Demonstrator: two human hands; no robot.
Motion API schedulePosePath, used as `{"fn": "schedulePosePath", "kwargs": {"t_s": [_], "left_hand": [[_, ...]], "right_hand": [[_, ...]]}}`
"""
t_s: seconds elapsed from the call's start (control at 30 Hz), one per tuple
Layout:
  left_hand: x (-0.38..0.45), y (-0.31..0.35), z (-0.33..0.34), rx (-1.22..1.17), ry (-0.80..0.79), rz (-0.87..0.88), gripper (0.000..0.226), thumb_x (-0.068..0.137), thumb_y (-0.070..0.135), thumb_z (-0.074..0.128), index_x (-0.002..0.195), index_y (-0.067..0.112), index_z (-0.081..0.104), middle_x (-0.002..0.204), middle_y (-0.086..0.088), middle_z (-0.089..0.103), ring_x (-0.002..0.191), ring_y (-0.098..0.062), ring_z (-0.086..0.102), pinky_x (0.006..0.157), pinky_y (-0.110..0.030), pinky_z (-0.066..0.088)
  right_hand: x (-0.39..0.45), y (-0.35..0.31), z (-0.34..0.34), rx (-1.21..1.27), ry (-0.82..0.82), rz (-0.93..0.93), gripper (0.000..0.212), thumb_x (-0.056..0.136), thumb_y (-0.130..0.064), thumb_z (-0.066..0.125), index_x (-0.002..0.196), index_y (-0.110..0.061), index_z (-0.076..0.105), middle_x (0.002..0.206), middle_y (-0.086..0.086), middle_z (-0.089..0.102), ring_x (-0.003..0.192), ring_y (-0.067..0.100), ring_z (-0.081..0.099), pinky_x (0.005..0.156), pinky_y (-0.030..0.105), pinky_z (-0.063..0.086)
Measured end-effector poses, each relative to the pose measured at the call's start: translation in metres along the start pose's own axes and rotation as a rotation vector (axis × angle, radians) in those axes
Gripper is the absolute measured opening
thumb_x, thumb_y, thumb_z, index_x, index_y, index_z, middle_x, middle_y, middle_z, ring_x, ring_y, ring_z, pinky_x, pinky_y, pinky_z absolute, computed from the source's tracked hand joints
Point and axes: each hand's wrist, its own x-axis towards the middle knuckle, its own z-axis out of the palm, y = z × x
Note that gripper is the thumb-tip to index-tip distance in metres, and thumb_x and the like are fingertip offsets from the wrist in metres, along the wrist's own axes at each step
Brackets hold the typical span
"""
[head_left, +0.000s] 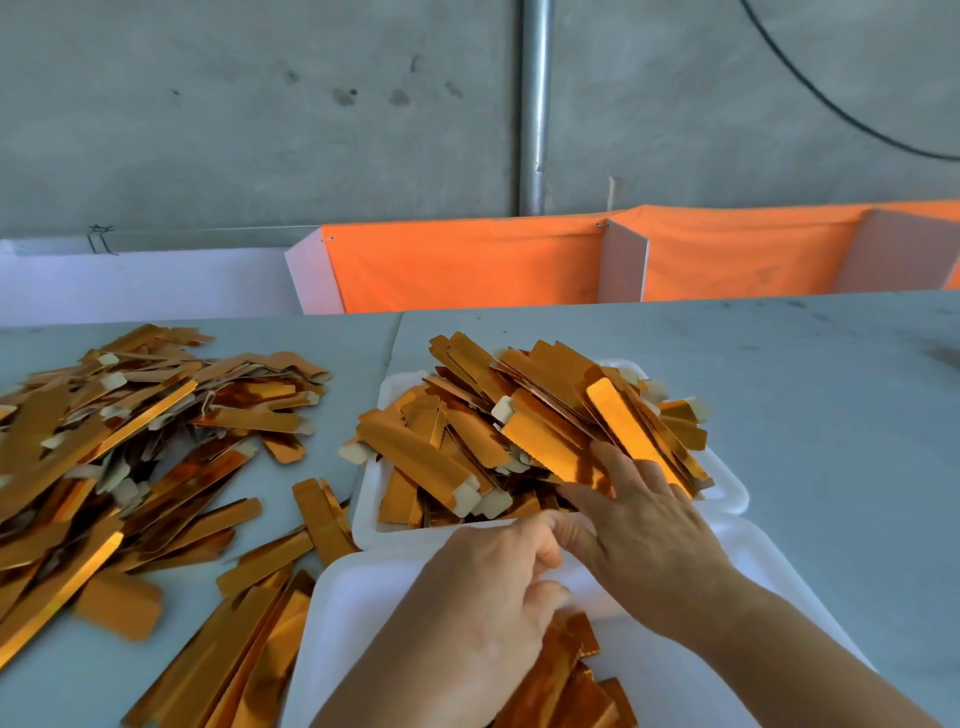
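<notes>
Closest in, the left hand (488, 587) hovers over the near foam tray (353, 613), fingers curled, though whether they pinch anything I cannot tell; just ahead, the right hand (639, 525) lies flat, fingers spread, on the gold card sleeves (467, 441) heaped in the far tray (730, 496). These foil-faced flats look light, thin, slick and easily creased, so pinching one by its long edges near the end under the fingertips seems wisest. Another loose heap (130, 441) lies on the bench (805, 415), well left of the left hand.
</notes>
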Motion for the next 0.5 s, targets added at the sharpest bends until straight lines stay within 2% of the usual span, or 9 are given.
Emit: {"fn": "schedulePosePath", "kwargs": {"t_s": [0.1, 0.17, 0.2, 0.27, 0.33, 0.37, 0.4, 0.43, 0.5], "left_hand": [[0.0, -0.001, 0.001, 0.008, 0.025, 0.001, 0.027, 0.094, 0.035, 0.054, 0.12, 0.036, 0.052, 0.114, 0.021, 0.059, 0.102, 0.004, 0.053, 0.075, -0.003, 0.036], [0.0, -0.001, 0.0, 0.015, 0.047, -0.002, 0.024, 0.094, 0.035, 0.054, 0.118, 0.035, 0.053, 0.114, 0.02, 0.06, 0.101, 0.003, 0.054, 0.076, -0.004, 0.04], [0.0, -0.001, 0.0, 0.019, 0.065, -0.003, 0.021, 0.094, 0.034, 0.053, 0.115, 0.035, 0.054, 0.113, 0.018, 0.061, 0.1, 0.002, 0.056, 0.079, -0.007, 0.044], [0.0, -0.001, -0.003, 0.027, 0.141, -0.009, 0.014, 0.095, 0.033, 0.052, 0.109, 0.036, 0.055, 0.105, 0.018, 0.063, 0.095, 0.001, 0.058, 0.078, -0.01, 0.048], [0.001, -0.001, -0.005, 0.037, 0.257, -0.024, 0.013, 0.097, 0.033, 0.047, 0.107, 0.037, 0.053, 0.094, 0.021, 0.06, 0.088, 0.002, 0.057, 0.066, -0.007, 0.043], [0.001, 0.0, -0.006, 0.044, 0.314, -0.035, 0.014, 0.098, 0.033, 0.044, 0.108, 0.038, 0.052, 0.086, 0.023, 0.056, 0.083, 0.003, 0.054, 0.061, -0.006, 0.04], [0.001, 0.0, -0.007, 0.039, 0.365, -0.05, 0.015, 0.098, 0.033, 0.04, 0.108, 0.038, 0.051, 0.08, 0.024, 0.051, 0.078, 0.005, 0.052, 0.059, -0.005, 0.038], [0.001, 0.0, -0.008, 0.004, 0.405, -0.075, 0.016, 0.098, 0.035, 0.038, 0.107, 0.039, 0.05, 0.077, 0.025, 0.049, 0.075, 0.007, 0.05, 0.059, -0.005, 0.038], [0.002, 0.001, -0.01, -0.191, 0.44, -0.146, 0.012, 0.097, 0.037, 0.04, 0.096, 0.042, 0.051, 0.081, 0.026, 0.054, 0.08, 0.007, 0.054, 0.062, -0.004, 0.038]], "right_hand": [[0.002, -0.001, -0.001, -0.034, -0.015, 0.014, 0.109, 0.056, -0.077, -0.028, 0.148, -0.04, 0.016, 0.159, -0.009, 0.011, 0.143, 0.019, 0.011, 0.114, 0.037, 0.019], [0.002, -0.003, -0.002, 0.04, 0.048, 0.017, 0.098, 0.069, -0.079, -0.017, 0.15, -0.034, 0.015, 0.158, -0.01, 0.014, 0.144, 0.014, 0.011, 0.115, 0.033, 0.019], [0.002, -0.004, -0.005, 0.122, 0.113, 0.02, 0.093, 0.073, -0.076, -0.006, 0.149, -0.031, 0.022, 0.157, -0.009, 0.022, 0.143, 0.012, 0.016, 0.113, 0.029, 0.021], [0.0, -0.004, -0.009, 0.359, 0.333, 0.008, 0.081, 0.077, -0.068, 0.015, 0.14, -0.026, 0.045, 0.142, -0.01, 0.046, 0.132, 0.008, 0.039, 0.102, 0.015, 0.031], [-0.002, -0.003, -0.015, 0.724, 0.495, -0.01, 0.049, 0.083, -0.056, 0.039, 0.117, -0.032, 0.064, 0.112, -0.019, 0.064, 0.104, 0.002, 0.06, 0.083, 0.006, 0.042], [-0.004, -0.002, -0.02, 0.962, 0.484, -0.019, 0.029, 0.084, -0.045, 0.05, 0.104, -0.036, 0.069, 0.098, -0.019, 0.069, 0.091, 0.002, 0.065, 0.073, 0.006, 0.047], [-0.006, -0.002, -0.023, 1.182, 0.418, -0.04, 0.019, 0.082, -0.034, 0.057, 0.092, -0.036, 0.073, 0.087, -0.014, 0.071, 0.081, 0.005, 0.067, 0.067, 0.01, 0.05], [-0.008, 0.0, -0.025, 1.337, 0.332, -0.066, 0.016, 0.079, -0.026, 0.061, 0.085, -0.031, 0.075, 0.083, -0.007, 0.072, 0.076, 0.01, 0.068, 0.064, 0.015, 0.052], [-0.013, 0.001, -0.027, 1.434, 0.176, -0.124, 0.013, 0.073, -0.019, 0.064, 0.082, -0.023, 0.073, 0.081, 0.006, 0.073, 0.072, 0.021, 0.068, 0.063, 0.024, 0.054]]}}
